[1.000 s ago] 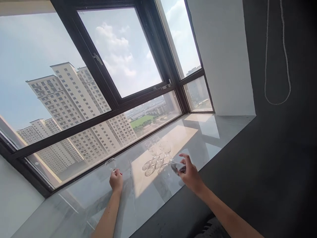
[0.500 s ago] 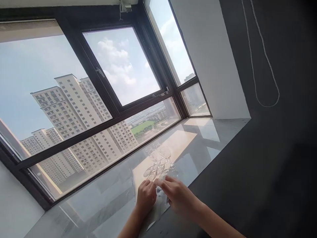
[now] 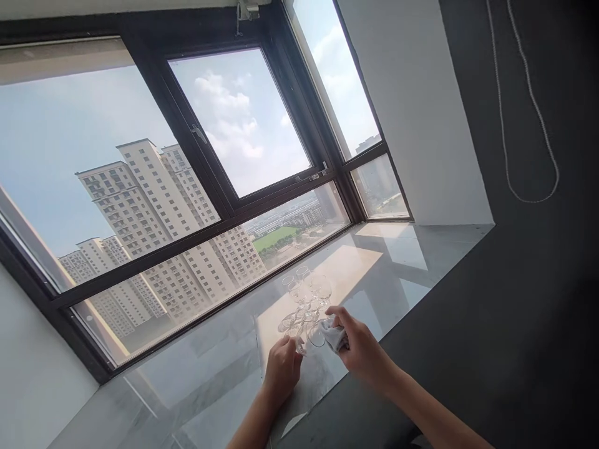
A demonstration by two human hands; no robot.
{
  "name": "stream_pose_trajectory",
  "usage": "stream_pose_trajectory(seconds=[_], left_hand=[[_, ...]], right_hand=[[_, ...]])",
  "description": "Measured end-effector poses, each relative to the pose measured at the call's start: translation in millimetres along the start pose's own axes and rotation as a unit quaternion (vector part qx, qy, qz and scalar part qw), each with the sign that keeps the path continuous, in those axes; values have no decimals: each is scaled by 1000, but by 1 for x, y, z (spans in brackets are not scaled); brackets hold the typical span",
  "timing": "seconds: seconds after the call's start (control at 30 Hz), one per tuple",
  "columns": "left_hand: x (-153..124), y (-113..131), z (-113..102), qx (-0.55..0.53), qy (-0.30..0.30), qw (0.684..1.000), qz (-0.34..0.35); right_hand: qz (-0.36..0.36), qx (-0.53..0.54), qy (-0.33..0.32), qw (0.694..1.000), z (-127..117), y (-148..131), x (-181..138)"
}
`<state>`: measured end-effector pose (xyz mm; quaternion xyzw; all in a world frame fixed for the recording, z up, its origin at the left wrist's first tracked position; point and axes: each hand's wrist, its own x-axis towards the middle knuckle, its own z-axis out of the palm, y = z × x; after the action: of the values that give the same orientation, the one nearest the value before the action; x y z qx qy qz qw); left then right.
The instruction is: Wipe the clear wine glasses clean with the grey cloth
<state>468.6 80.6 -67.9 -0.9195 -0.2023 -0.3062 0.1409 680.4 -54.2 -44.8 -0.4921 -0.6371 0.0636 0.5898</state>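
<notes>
My left hand is closed, pinching a clear stemmed glass near its foot. The bowl of that glass leans to the right, toward the cloth. In my right hand is a crumpled grey cloth, gripped between thumb and fingers right beside the glass's rim. Whether cloth and rim touch, I cannot tell. Just beyond both hands, several clear stemmed glasses stand close together on the glossy sill, and their outlines overlap.
A dark-framed window runs along the far side of the sill, with tall buildings outside. Sunlight lies in a bright patch around the glasses. The sill's front edge drops to a dark area at right. A looped blind cord hangs at upper right.
My hands, close together before, have come apart. The right hand with the cloth has moved up and right, leaving the glass in my left hand in view. The camera view has shifted slightly.
</notes>
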Motion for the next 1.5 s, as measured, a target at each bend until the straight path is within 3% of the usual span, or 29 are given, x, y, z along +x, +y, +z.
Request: stream_pose_trajectory(seconds=[0.13, 0.37, 0.53, 0.63, 0.83, 1.2, 1.37, 1.5], left_hand=[[1, -1, -5, 6, -49, 999, 9], [2, 7, -5, -43, -13, 998, 55], [2, 7, -1, -154, -39, 986, -45], [3, 3, 2, -196, -36, 974, -106], [0, -8, 10, -261, -35, 943, -203], [2, -10, 16, -353, -58, 895, -265], [4, -3, 5, -365, -81, 896, -238], [7, 5, -6, -347, -114, 918, -153]], right_hand=[[-12, 5, -43, 999, 8, 0, -5], [10, -16, -38, 999, 11, 0, -6], [14, -37, 75, 996, 10, 9, -3], [37, -75, 109, 990, 4, 24, -1], [71, -132, 109, 983, 1, 55, -6], [87, -188, 85, 975, 4, 76, -13], [77, -216, 66, 971, 5, 78, -15], [77, -229, 65, 968, 5, 81, -14]])
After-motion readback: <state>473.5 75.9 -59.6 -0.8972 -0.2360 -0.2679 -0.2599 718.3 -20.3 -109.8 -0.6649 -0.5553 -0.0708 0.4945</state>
